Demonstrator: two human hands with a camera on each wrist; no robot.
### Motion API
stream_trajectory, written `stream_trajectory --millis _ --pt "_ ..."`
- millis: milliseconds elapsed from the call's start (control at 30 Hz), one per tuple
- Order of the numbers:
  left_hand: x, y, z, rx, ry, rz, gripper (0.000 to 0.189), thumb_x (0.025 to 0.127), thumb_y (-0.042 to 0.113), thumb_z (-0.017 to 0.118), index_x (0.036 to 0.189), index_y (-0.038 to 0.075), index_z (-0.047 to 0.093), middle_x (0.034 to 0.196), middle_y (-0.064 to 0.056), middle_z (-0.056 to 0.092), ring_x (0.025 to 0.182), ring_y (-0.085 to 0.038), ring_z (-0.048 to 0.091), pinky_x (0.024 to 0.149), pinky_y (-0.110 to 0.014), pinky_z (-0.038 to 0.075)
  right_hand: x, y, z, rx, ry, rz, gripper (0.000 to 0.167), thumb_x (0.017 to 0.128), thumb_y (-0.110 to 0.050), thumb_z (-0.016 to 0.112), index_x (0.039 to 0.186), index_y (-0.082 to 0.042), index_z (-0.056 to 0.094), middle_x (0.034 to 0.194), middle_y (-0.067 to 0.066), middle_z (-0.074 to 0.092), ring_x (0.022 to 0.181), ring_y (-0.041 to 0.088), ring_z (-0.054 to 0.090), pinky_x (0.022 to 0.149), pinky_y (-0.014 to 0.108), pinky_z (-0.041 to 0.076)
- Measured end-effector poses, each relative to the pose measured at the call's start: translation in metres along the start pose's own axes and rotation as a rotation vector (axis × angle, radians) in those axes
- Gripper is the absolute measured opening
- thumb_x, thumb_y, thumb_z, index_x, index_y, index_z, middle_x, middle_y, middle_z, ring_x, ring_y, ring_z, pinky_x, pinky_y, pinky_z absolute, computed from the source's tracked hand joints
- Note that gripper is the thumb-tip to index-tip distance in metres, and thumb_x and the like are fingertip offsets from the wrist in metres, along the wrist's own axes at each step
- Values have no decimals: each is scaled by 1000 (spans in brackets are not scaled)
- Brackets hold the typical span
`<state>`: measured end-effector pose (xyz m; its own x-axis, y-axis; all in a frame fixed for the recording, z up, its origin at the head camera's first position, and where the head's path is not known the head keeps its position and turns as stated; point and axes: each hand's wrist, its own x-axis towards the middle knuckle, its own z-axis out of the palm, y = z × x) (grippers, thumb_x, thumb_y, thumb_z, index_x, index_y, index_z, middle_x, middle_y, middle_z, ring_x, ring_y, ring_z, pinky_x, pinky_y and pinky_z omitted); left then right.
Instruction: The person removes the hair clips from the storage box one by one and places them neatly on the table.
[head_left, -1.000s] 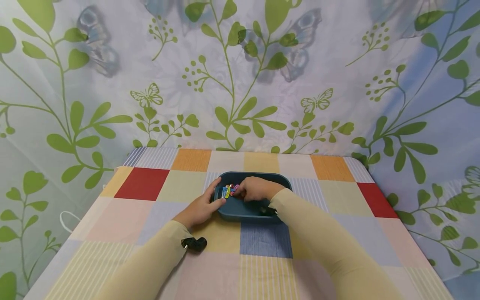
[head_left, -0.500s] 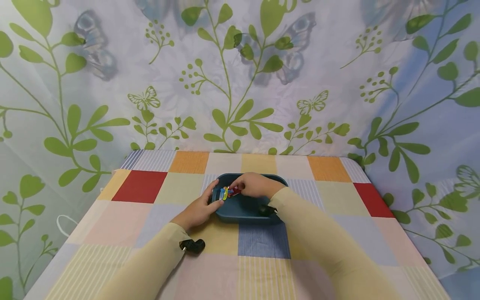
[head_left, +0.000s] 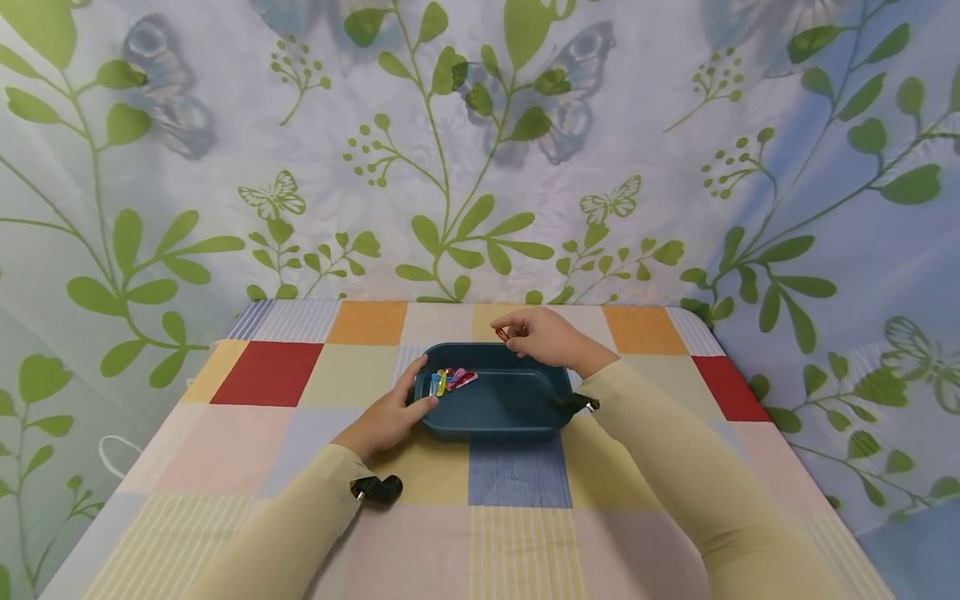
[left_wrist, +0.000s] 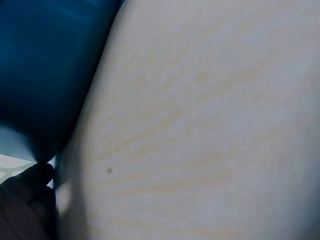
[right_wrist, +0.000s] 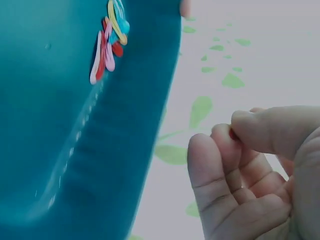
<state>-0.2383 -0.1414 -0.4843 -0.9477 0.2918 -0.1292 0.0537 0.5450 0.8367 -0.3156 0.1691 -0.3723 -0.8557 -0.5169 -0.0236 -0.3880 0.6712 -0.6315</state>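
A dark blue tray [head_left: 495, 400] sits on the patchwork cloth, its left end held by my left hand [head_left: 384, 418], thumb at the near left corner and fingers along the rim. Colourful snap hair clips [head_left: 453, 380] lie in a small heap at the tray's left side; blue, yellow, pink and red ones show in the right wrist view. My right hand [head_left: 553, 340] is raised over the tray's far rim and pinches a small red hair clip [head_left: 502, 334] between thumb and fingers. In the right wrist view the fingers hide nearly all of that clip.
A patchwork tablecloth [head_left: 405, 533] covers the table, with a leaf-patterned curtain [head_left: 480, 167] hanging behind it. A white cord loop [head_left: 112, 457] hangs by the left table edge. Black camera mounts [head_left: 378, 489] stick out at both sleeves.
My right hand has risen out of the tray and moved right and away over the far rim, taking a red hair clip. My left hand stays on the tray's left end.
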Motion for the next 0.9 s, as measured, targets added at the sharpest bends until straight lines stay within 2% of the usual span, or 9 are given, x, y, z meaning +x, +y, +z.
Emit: stream_trajectory --millis 167,333,400,500,700,900 --pt "-1 0 -1 11 -1 -2 81 104 53 59 168 46 9 172 -20 28 158 -44 29 124 -70 23 -19 18 -20 90 117 120 43 104 -18 62 147 -17 63 115 13 74 86 23 69 63 31 51" --pt "-1 1 -2 11 -7 2 81 105 53 58 168 46 8 174 -18 25 160 -43 26 124 -71 21 -37 50 -31 154 219 199 42 108 -19 60 149 -12 60 132 17 71 102 30 66 80 37 56" --pt "-1 2 -3 14 -11 5 80 105 51 57 168 46 7 174 -19 25 159 -44 26 124 -72 21 -42 64 -32 164 226 224 42 108 -19 60 149 -10 60 138 18 68 108 32 67 89 44 58" --pt "-1 2 -3 24 -11 -2 80 106 50 57 168 46 7 173 -20 24 159 -45 27 123 -73 22 -49 82 -29 142 229 263 43 107 -18 61 148 -9 61 136 21 69 106 34 69 90 46 59" --pt "-1 0 -3 29 -14 -1 81 106 51 57 168 45 6 172 -24 25 158 -47 29 124 -71 22 -57 107 -15 137 211 319 44 105 -15 63 147 -3 60 131 21 71 100 34 72 85 39 60" --pt "2 -1 1 8 -24 -4 81 106 49 57 168 46 5 172 -24 25 156 -48 32 123 -71 23 -60 125 -2 176 194 346 42 103 -7 63 143 6 61 112 20 73 92 22 68 78 28 57"
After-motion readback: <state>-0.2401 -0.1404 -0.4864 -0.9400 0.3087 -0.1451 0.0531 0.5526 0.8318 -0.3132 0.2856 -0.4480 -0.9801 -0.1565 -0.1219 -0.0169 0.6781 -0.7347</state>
